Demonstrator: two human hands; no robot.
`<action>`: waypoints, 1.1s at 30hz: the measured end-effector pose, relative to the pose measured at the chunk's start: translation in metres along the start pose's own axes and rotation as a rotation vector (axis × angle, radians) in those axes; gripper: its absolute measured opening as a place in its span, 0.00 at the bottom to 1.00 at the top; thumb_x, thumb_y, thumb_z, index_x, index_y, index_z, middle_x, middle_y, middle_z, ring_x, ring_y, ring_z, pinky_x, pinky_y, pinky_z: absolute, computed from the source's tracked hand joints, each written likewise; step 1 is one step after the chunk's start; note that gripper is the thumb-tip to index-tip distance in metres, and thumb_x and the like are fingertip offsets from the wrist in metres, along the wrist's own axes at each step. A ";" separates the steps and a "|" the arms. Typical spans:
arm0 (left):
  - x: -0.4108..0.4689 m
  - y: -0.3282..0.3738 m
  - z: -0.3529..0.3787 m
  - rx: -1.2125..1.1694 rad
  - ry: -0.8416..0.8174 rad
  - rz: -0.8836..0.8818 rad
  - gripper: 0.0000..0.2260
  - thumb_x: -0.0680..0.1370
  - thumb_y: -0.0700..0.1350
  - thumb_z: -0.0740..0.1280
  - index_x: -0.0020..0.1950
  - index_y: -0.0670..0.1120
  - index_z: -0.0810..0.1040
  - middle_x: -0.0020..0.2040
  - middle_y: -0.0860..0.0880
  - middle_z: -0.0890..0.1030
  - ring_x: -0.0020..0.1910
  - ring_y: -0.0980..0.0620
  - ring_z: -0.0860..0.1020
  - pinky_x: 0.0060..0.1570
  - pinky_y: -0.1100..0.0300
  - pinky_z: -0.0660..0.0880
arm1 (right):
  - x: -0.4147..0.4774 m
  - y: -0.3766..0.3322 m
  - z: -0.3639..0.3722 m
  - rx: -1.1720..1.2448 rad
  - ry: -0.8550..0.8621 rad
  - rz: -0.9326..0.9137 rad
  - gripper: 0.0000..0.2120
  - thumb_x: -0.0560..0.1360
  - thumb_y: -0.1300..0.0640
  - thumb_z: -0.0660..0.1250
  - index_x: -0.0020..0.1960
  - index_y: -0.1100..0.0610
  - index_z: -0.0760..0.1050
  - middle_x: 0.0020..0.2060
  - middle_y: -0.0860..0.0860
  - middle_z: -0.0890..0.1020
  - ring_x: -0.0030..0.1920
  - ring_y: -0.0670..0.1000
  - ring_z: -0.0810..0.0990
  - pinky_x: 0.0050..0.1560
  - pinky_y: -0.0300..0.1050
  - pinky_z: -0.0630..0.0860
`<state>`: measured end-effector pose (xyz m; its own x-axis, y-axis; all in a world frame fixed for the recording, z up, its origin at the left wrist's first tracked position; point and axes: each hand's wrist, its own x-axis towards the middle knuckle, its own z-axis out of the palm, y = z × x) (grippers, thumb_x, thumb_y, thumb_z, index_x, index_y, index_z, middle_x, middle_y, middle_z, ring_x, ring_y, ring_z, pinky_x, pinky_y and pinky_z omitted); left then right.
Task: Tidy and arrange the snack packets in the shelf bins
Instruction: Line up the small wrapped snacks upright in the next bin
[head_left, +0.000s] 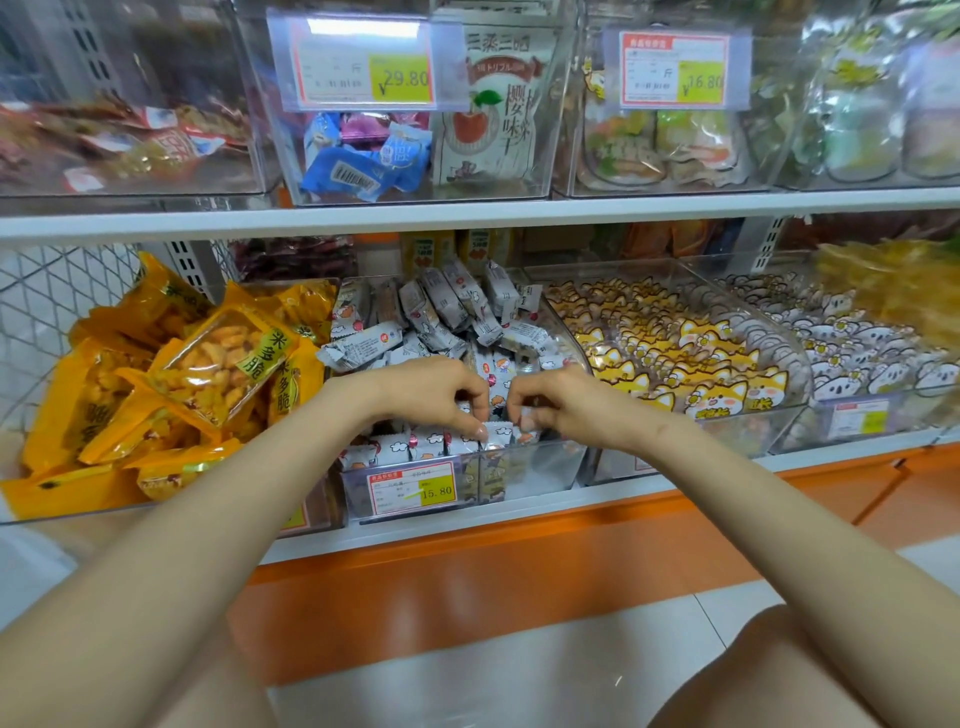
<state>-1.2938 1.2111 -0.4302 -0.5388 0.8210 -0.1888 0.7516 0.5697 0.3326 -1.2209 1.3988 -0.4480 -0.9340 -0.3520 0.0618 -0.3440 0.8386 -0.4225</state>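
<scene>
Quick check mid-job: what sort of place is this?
Probably a shop's bulk-snack aisle: clear shelf bins hold heaps of white snack packets and orange snack bags, and printed price tags such as 15.80 are fixed to the bin fronts.

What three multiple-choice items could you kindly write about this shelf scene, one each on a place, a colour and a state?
1. Where are the left hand and right hand working?
A. the fox-packet bin
B. the middle bin of white packets
C. the upper shelf

2. What colour are the lower-left packets?
A. orange
B. blue
C. green

3. How are the hands?
A. flat and open
B. hanging idle
C. fingers curled, pinching packets

Answers:
1 B: both hands meet over the middle bin, above its 15.80 tag.
2 A: the lower-left packets are orange-yellow with clear windows.
3 C: the fingers of each hand curl onto white packets at the bin's front row.
</scene>
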 end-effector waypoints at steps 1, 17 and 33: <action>0.000 0.001 0.000 0.004 0.000 0.000 0.06 0.74 0.52 0.70 0.43 0.53 0.75 0.42 0.46 0.80 0.33 0.56 0.71 0.41 0.57 0.69 | 0.000 -0.001 0.003 0.007 -0.011 0.018 0.06 0.74 0.66 0.67 0.48 0.57 0.75 0.31 0.43 0.74 0.34 0.48 0.73 0.36 0.44 0.69; 0.008 -0.002 -0.005 -0.057 0.164 -0.027 0.08 0.78 0.49 0.66 0.51 0.45 0.74 0.42 0.53 0.75 0.40 0.54 0.72 0.37 0.65 0.67 | 0.003 -0.007 -0.003 0.195 -0.035 0.211 0.11 0.73 0.70 0.67 0.51 0.58 0.78 0.39 0.51 0.80 0.37 0.43 0.78 0.37 0.38 0.76; 0.036 -0.003 0.009 0.306 0.166 -0.021 0.06 0.76 0.50 0.66 0.46 0.49 0.72 0.41 0.52 0.73 0.45 0.52 0.68 0.43 0.58 0.65 | 0.003 -0.002 -0.003 0.004 -0.056 0.160 0.16 0.69 0.57 0.75 0.56 0.56 0.79 0.46 0.52 0.82 0.47 0.50 0.78 0.49 0.45 0.75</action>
<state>-1.3119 1.2397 -0.4466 -0.5910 0.8061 -0.0311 0.8054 0.5918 0.0331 -1.2234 1.3975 -0.4444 -0.9699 -0.2367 -0.0570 -0.1907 0.8841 -0.4266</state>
